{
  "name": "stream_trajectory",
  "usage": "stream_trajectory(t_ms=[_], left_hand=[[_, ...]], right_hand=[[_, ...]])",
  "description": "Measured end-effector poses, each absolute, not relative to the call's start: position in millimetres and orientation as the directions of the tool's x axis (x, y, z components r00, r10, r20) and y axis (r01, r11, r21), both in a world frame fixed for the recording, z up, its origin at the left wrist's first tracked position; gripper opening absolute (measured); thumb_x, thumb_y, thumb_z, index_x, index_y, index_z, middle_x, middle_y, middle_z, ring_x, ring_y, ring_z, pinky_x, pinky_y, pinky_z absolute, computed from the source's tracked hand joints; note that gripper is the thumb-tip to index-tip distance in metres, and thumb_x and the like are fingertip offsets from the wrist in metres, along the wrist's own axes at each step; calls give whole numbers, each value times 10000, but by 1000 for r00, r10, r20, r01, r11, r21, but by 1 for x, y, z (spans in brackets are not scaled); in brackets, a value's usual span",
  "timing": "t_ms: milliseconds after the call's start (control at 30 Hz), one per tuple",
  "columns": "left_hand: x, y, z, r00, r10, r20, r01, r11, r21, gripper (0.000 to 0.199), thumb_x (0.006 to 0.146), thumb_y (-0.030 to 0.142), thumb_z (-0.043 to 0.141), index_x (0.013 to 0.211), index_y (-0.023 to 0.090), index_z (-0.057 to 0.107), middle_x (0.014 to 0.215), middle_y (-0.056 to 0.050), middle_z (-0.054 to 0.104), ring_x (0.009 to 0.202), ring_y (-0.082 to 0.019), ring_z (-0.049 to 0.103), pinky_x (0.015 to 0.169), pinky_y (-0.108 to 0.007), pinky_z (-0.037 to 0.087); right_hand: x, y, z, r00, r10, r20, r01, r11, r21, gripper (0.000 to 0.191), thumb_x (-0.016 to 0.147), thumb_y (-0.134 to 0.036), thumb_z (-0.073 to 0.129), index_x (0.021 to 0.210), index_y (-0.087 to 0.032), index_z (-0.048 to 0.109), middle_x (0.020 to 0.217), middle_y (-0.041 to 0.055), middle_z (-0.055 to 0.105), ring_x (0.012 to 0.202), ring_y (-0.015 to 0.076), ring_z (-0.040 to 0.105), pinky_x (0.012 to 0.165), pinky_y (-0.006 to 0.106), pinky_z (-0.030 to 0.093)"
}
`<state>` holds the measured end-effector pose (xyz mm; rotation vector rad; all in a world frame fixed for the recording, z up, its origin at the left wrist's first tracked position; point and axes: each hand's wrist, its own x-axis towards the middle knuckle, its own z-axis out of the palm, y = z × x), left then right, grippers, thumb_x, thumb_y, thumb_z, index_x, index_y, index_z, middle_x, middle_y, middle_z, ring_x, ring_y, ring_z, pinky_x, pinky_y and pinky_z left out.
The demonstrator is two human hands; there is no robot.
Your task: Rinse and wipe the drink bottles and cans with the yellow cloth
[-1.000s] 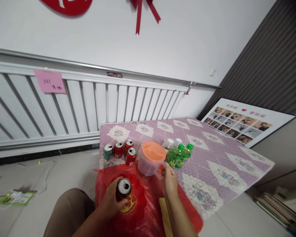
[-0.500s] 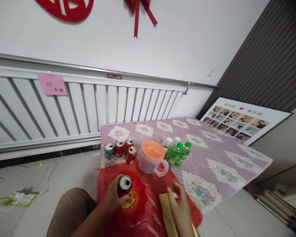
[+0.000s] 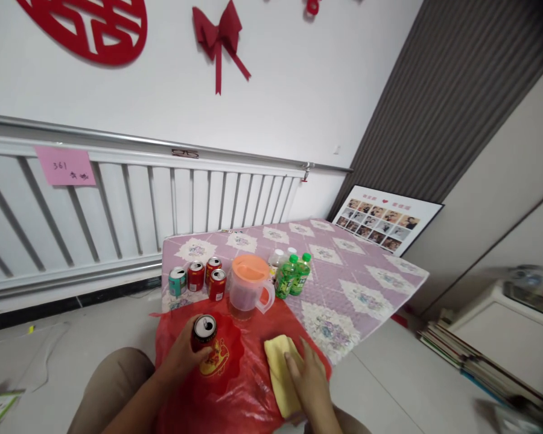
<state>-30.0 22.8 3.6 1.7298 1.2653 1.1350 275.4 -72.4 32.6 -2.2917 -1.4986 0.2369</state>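
My left hand [image 3: 183, 355] is wrapped round a dark can [image 3: 204, 331] with an opened top, holding it upright over a red scalloped tray [image 3: 230, 349] with a gold print. On the right, my right hand [image 3: 310, 377] lies against a folded yellow cloth [image 3: 278, 367], its thumb on the cloth and its fingers apart. Beyond them stands a clear plastic pitcher [image 3: 244, 295] with an orange lid. To its left are a teal can [image 3: 178, 282] and several red cans [image 3: 217, 285], the visible tops opened.
Green-capped bottles [image 3: 286, 278] and white-capped bottles stand right of the pitcher. Red plastic sheeting [image 3: 253, 386] covers the near part of the table, over a purple floral tablecloth [image 3: 357, 253]. A white radiator [image 3: 140, 205] runs behind. Books [image 3: 443, 343] are stacked at the right.
The view has swung to the right, so everything sits further left. My right hand has come down onto the yellow cloth and its fingers have straightened. My left hand keeps hold of the can.
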Motion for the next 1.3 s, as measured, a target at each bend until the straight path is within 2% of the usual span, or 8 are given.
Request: stream_trajectory(t_ms=[233, 400, 500, 600, 733, 833, 1033, 1300], left_hand=[[-30, 25, -10, 136, 960, 246, 348, -278, 895, 662, 588, 220, 672, 1224, 192, 489, 1237, -98, 638, 1168, -317, 593, 1056, -509, 431], [-32, 30, -22, 113, 970, 215, 378, -242, 893, 702, 583, 243, 705, 1245, 202, 474, 1229, -89, 653, 1161, -323, 603, 1043, -509, 451], [-32, 32, -25, 107, 969, 223, 382, -247, 890, 690, 572, 241, 707, 1230, 203, 503, 1205, -82, 673, 1152, -327, 612, 1019, -493, 483], [-33, 33, -27, 79, 970, 228, 410, -240, 880, 690, 553, 248, 715, 1216, 198, 530, 1200, -82, 680, 1155, -341, 608, 1008, -494, 496], [-32, 31, -20, 86, 976, 202, 438, -219, 872, 699, 572, 242, 723, 1235, 191, 508, 1246, -99, 651, 1194, -343, 579, 1042, -504, 463], [-30, 27, -9, 111, 974, 197, 432, -226, 873, 690, 585, 201, 710, 1241, 196, 498, 1277, -99, 629, 1227, -335, 550, 1084, -515, 411], [-25, 21, 13, 131, 985, 112, 417, -157, 895, 706, 605, 137, 662, 1279, 192, 459, 1305, -93, 604, 1237, -299, 540, 1099, -472, 393], [-23, 19, 31, 111, 987, 113, 493, -154, 856, 712, 566, 99, 698, 1250, 204, 531, 1277, -82, 624, 1213, -294, 558, 1082, -450, 407]], right_hand=[[266, -72, 26, 447, 894, -26, 837, -428, -342, 645, 779, -324, 561, 1391, -161, 440, 1268, 156, 612, 1157, 363, 564, 875, 501, 480], [268, -75, 13, 427, 904, -4, 869, -412, -275, 602, 825, -267, 503, 1408, -144, 417, 1191, 155, 645, 1099, 314, 603, 894, 442, 472], [280, -74, 7, 413, 911, -12, 845, -387, -369, 567, 812, -231, 497, 1368, -123, 469, 1195, 162, 649, 1099, 287, 618, 923, 374, 466], [290, -73, 13, 335, 942, -32, 734, -282, -618, 524, 771, -262, 548, 1284, -156, 546, 1279, 143, 619, 1176, 275, 583, 1009, 359, 419], [281, -65, 44, 22, 998, -65, 219, -68, -973, 620, 761, -483, 602, 1300, -193, 506, 1215, 122, 663, 1054, 289, 651, 919, 410, 496], [260, -46, 69, -67, 994, -89, -67, -93, -993, 690, 750, -572, 621, 1325, -216, 482, 1234, 110, 652, 1030, 290, 656, 851, 411, 526], [222, -1, 67, -123, 989, -85, -238, -112, -965, 679, 758, -503, 659, 1332, -203, 454, 1207, 114, 661, 1036, 277, 650, 858, 401, 518], [216, -4, 26, -152, 972, -177, -90, -192, -977, 721, 819, -392, 536, 1459, -245, 237, 1473, 120, 420, 1177, 230, 583, 911, 371, 508]])
